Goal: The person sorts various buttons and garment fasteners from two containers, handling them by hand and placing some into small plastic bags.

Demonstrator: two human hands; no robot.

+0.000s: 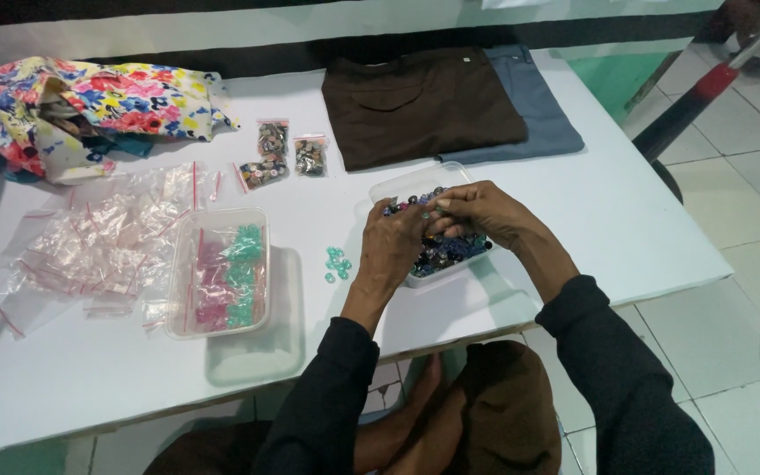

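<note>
White table (pixel 573 202) — both hands, left hand (pixel 390 244) and right hand (pixel 477 211), fingers pinched together over the clear tub of dark buttons (pixel 447 253).

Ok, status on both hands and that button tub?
Left hand and right hand both over clear tub, picking in dark buttons. Green buttons loose beside it. Nothing blocking.

My left hand (pixel 395 242) and right hand (pixel 477 213) cover much of the clear plastic tray of dark buttons (pixel 440 255), so I cannot tell what my fingertips pinch. The small green pieces (pixel 337 262) beside it are too small to make out. The white table (pixel 573 220) runs off the left edge.
</note>
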